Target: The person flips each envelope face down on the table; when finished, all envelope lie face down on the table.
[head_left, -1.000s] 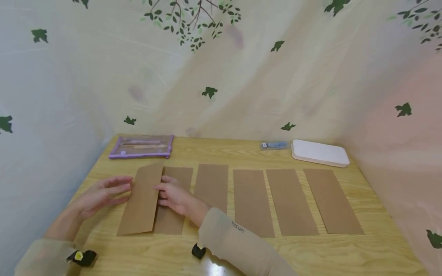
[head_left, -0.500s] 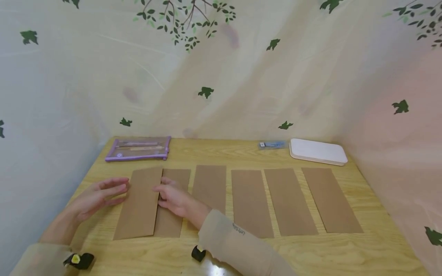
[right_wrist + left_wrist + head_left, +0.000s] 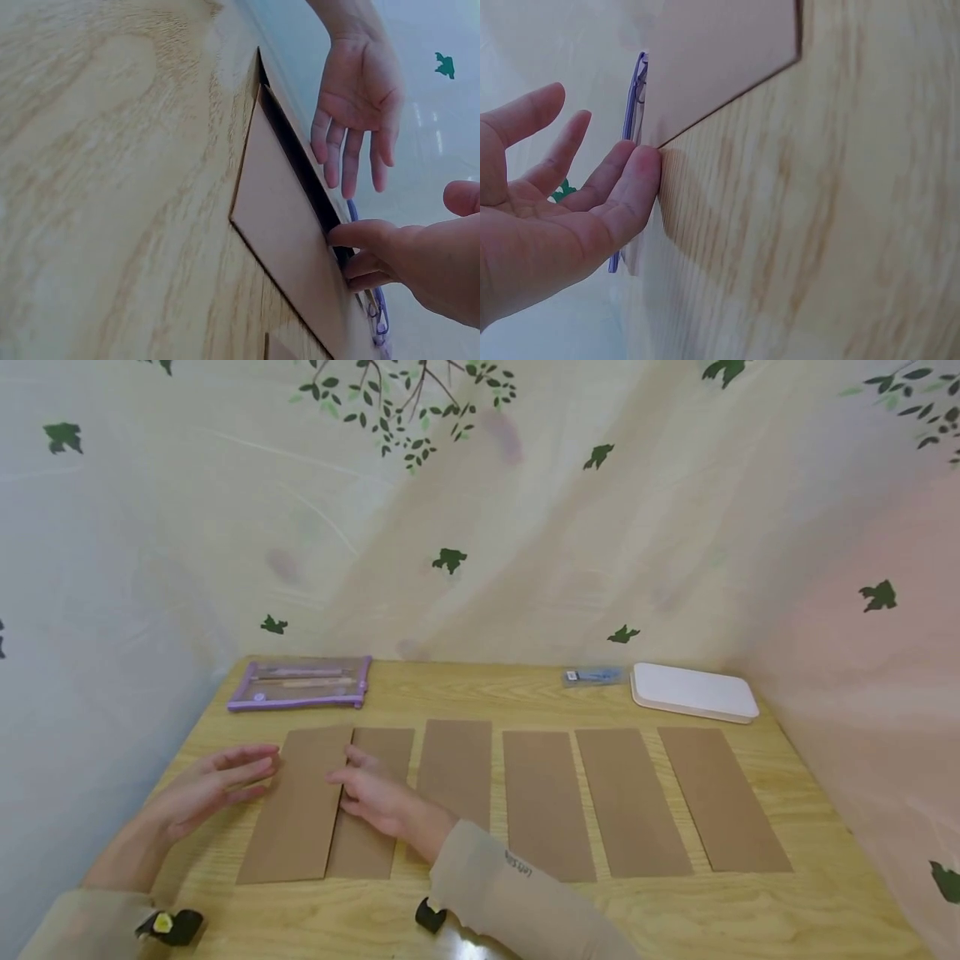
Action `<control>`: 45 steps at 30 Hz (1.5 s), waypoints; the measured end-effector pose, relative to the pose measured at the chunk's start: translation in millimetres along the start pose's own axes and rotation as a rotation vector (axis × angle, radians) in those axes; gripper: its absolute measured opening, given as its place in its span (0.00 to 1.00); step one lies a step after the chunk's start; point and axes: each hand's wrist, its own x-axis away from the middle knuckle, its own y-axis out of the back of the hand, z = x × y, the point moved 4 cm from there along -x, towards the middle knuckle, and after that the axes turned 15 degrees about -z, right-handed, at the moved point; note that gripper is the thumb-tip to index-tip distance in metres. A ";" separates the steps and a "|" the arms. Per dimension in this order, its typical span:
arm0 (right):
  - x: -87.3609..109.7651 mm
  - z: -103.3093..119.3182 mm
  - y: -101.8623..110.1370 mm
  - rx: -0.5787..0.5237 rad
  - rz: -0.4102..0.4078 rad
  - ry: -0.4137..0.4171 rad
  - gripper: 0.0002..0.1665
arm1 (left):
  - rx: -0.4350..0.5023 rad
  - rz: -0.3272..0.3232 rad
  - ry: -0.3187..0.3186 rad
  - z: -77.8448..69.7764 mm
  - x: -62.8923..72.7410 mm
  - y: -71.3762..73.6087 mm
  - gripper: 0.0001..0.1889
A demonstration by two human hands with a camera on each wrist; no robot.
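Observation:
A row of brown paper rectangles crosses the table. The leftmost rectangle [image 3: 300,810] has its right edge slightly raised, with a dark gap under it in the right wrist view; that edge meets the second rectangle [image 3: 363,847]. My right hand [image 3: 382,793] reaches over the second rectangle and touches the raised edge with its fingertips. In the right wrist view its thumb [image 3: 461,199] stands apart from the other fingers. My left hand [image 3: 202,797] is beside the leftmost rectangle's left edge, fingers extended, palm showing in the right wrist view. Whether its fingertips touch the paper, I cannot tell.
A clear pencil pouch [image 3: 300,685] with purple edging lies at the back left. Along the back right are a small blue packaged item [image 3: 596,676] and a white box [image 3: 693,692]. A printed curtain [image 3: 525,527] closes off the back and sides.
The leftmost brown rectangle's raised right edge has come down and it now lies nearly flat. My right hand stays at that edge. The left hand keeps its place beside it.

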 end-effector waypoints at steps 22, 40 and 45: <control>-12.4 -10.4 -13.5 -0.030 0.120 -0.033 0.40 | 0.000 -0.095 -0.037 -2.5 -3.0 9.7 0.20; 38.5 119.4 50.4 1.144 0.222 0.855 0.34 | -0.582 -0.394 -0.612 -75.1 12.3 -9.6 0.23; 67.0 176.7 88.7 1.601 -0.061 1.175 0.34 | -0.799 -0.516 -0.935 -119.2 13.9 -22.4 0.25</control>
